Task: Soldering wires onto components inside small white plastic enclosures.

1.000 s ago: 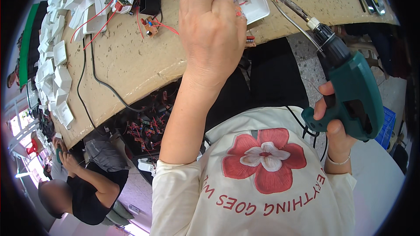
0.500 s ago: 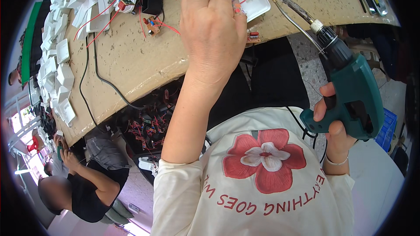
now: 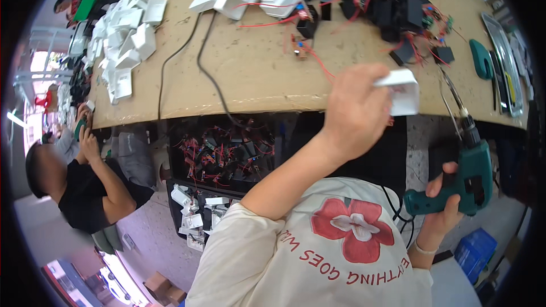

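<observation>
My left hand [image 3: 358, 111] is closed on the rim of a small white plastic case [image 3: 405, 99], held up over the table's front edge with its hollow side showing. What lies inside the case is hard to make out. My right hand [image 3: 445, 202] grips the handle of a green soldering gun [image 3: 476, 176]. Its long metal tip and thin side tube point up towards the table, just right of the case and apart from it. A small circuit board [image 3: 298, 46] with red wires lies on the table beyond my left hand.
White cases [image 3: 128, 40] are heaped along the table's left. Black parts and red-wired boards [image 3: 398, 11] lie at the back. A black bin [image 3: 224, 153] of wired boards sits below the front edge. A green tool [image 3: 481, 59] lies at right. A co-worker [image 3: 99, 182] works at far left.
The view has swung so that more of the table and floor shows. My left hand has drawn the white case back and tilted it, away from the soldering gun's tip.
</observation>
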Demonstrator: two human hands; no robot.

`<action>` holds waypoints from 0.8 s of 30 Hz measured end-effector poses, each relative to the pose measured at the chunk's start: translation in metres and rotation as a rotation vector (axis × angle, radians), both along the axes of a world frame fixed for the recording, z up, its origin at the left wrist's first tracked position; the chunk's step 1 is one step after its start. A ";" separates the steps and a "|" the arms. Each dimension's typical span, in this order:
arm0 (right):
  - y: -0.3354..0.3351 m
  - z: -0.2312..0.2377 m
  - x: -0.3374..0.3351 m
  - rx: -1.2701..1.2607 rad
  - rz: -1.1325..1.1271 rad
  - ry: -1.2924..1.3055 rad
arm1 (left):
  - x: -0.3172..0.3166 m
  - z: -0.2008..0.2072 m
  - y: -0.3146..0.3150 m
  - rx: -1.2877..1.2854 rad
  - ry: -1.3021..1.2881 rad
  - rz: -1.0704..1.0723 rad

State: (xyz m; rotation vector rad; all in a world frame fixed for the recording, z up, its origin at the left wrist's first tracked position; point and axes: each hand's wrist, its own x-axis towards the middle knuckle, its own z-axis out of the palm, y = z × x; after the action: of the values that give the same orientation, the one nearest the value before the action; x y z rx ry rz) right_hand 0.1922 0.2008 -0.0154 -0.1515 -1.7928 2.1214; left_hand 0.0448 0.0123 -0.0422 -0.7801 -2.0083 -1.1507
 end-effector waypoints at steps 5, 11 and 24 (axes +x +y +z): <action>-0.006 0.001 -0.006 -0.006 0.016 0.003 | -0.009 0.000 -0.011 0.029 -0.172 0.020; -0.006 0.001 0.000 -0.019 0.003 -0.064 | -0.012 -0.002 -0.008 -0.070 -0.217 0.073; -0.012 0.001 0.002 0.013 0.045 -0.229 | -0.015 -0.001 0.000 -0.341 -0.026 0.164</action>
State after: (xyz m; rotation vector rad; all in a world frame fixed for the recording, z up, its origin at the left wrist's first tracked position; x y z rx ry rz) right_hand 0.1945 0.1892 -0.0147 -0.3674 -1.9522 2.1986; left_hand 0.0293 0.0126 -0.0432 -0.7499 -2.2768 -0.7385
